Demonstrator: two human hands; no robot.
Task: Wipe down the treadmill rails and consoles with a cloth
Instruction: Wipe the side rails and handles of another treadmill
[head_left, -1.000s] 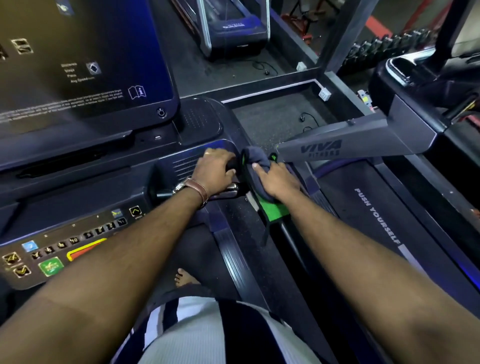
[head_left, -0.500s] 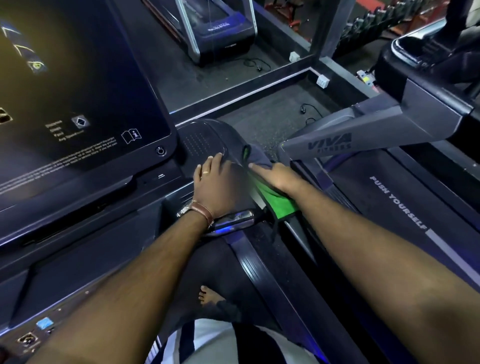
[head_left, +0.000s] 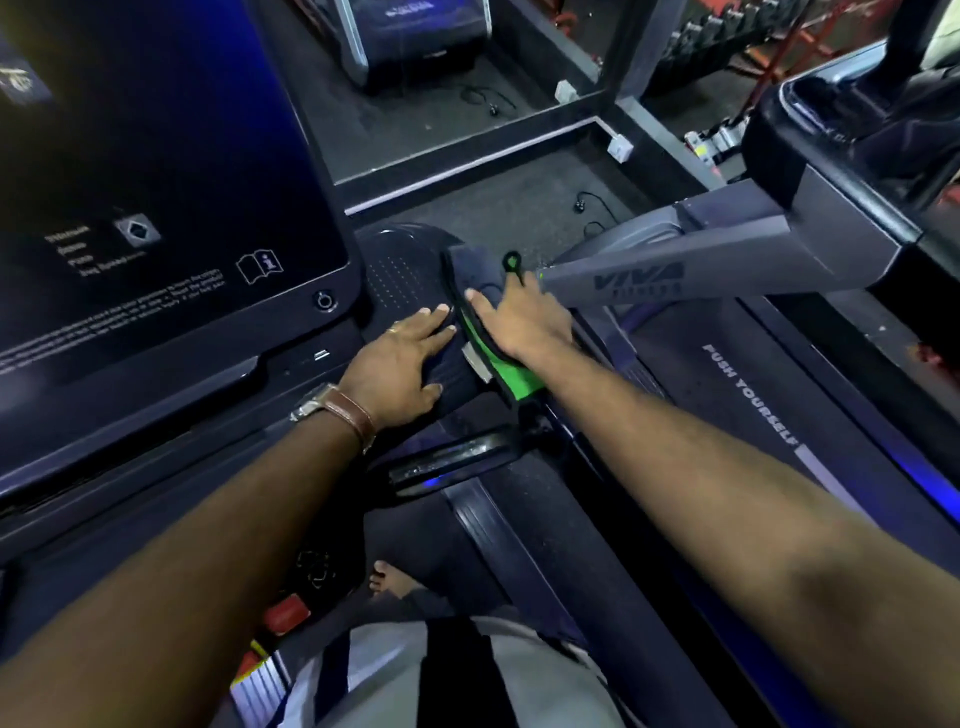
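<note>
Flatly, right hand (head_left: 524, 322) presses soft grey-green cloth (head_left: 470, 270).

The grey arm (head_left: 727, 260) of the neighbouring treadmill carried the brand VIVA in dark capitals, with a smaller line beneath it too blurred to read. PUSH YOURSELF ran in white capitals along the belt (head_left: 748, 395) of that same machine. On the console screen (head_left: 156, 130) an open-book sign with a letter i stood at the lower right, and a diamond-shaped icon sat beside a few short white lines. Longer rows of small white print lay below, all too blurred to read. A power symbol marked the round button (head_left: 324, 300) under the screen's corner.
</note>
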